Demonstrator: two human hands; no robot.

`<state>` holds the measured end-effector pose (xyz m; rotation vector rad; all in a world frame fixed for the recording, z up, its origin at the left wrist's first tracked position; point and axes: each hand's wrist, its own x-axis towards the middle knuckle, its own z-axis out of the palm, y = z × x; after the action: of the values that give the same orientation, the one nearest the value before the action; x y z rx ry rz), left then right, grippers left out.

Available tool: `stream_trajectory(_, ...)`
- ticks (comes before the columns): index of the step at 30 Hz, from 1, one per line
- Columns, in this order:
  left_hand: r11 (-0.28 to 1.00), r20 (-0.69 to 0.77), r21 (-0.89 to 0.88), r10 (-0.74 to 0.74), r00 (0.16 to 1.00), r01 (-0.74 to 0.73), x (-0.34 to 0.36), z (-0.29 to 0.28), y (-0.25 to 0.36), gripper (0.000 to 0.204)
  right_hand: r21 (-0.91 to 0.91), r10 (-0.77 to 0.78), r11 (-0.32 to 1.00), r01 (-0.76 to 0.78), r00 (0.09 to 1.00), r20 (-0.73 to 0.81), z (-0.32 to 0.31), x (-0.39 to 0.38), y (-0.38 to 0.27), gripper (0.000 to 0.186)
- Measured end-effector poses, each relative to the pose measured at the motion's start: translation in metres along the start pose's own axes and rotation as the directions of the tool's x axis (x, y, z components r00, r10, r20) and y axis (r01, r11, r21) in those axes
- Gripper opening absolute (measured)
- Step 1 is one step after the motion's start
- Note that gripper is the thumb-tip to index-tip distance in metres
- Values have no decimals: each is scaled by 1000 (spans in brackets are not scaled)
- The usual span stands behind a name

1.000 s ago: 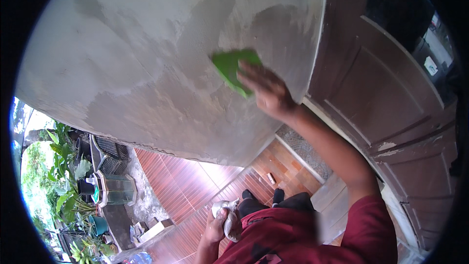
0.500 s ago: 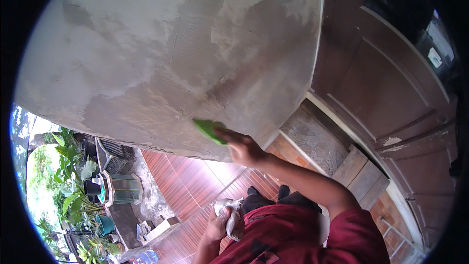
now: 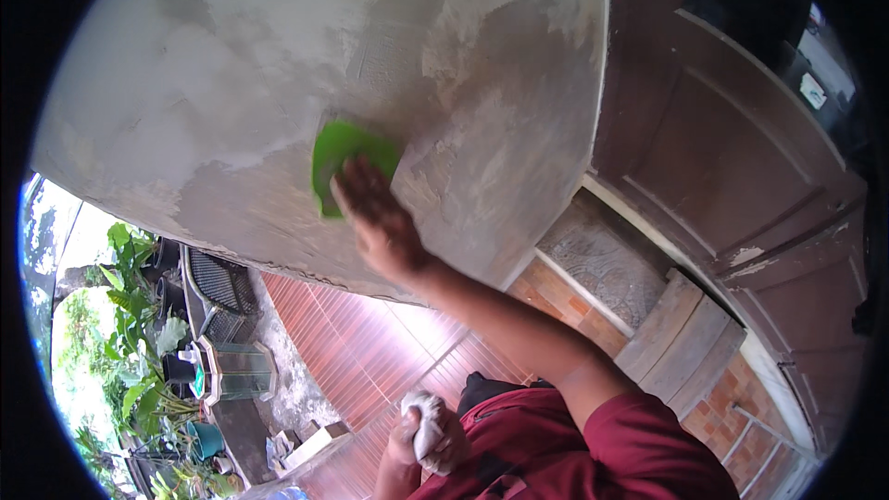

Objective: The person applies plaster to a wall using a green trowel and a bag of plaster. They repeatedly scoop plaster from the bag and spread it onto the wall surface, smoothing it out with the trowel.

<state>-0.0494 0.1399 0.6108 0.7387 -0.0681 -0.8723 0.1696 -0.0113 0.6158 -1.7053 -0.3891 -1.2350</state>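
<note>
My right hand is closed on a green flat scraper, which it presses against the grey, patchily plastered wall in the upper half of the head view. Hand and scraper are slightly blurred. Low in the middle, close to my maroon shirt, my left hand grips a crumpled pale plastic bag; its contents cannot be made out.
A brown panelled door stands right, a wooden board step and metal frame below it. At left are plants, a wicker chair, a glass-panelled octagonal object and a teal pot. Red tiled floor lies below the wall.
My right hand and scraper first moved down the wall, then up and to the left. My left hand still holds the bag near my body.
</note>
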Motion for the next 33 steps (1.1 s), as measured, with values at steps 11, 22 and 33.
stream_trajectory(11,998,73,61,13,997,-18,-52,-73,71,50,-275,178,907,-320,881,-438,-34,-15,-18,15)
stream_trajectory(22,991,224,83,-117,968,101,-42,-104,111,51,93,61,994,-54,996,-65,19,-83,-67,31)
stream_trajectory(33,997,221,16,-78,972,77,-28,-74,106,49,-95,258,949,-302,912,-318,42,-44,-10,60)
